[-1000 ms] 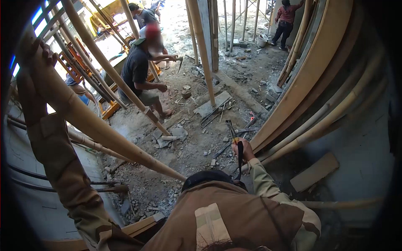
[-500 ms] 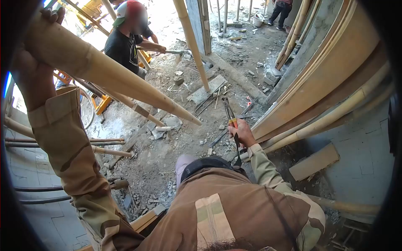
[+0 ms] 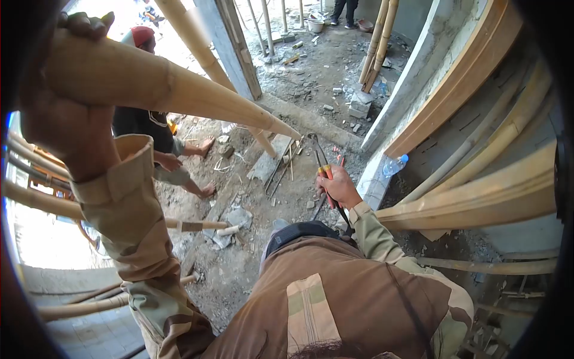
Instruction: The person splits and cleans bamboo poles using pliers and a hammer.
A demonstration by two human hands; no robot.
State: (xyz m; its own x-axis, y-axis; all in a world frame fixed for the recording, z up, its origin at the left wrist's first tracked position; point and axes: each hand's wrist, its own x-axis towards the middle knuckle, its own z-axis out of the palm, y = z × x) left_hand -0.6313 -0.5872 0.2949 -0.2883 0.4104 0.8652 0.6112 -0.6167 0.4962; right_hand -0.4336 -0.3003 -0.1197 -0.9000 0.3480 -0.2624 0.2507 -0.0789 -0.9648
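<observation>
A thick bamboo pole (image 3: 179,87) slants across the upper left, its narrow end lying over the doorway sill in this view. Raised at the far left, my left hand (image 3: 75,119) is closed around the thick end of the pole, fingertips showing over its top. Low in front of my body, my right hand (image 3: 344,188) grips a pair of pincers (image 3: 321,157) by the red and yellow handles. Their metal jaws point up and away, close to the pole's narrow end in this view. A dark strap hangs below the right hand.
A co-worker (image 3: 134,128) in a dark shirt is behind the pole on the left. Another person's legs (image 3: 344,11) show far back. Bamboo props (image 3: 378,45), a concrete post (image 3: 230,45), wooden boards (image 3: 478,194) and a plastic bottle (image 3: 393,166) stand or lie around the rubble floor.
The view has turned, and the doorway and post sit further left. My pole's narrow end has moved up, nearer the pincers. The co-worker's long-handled tool no longer shows.
</observation>
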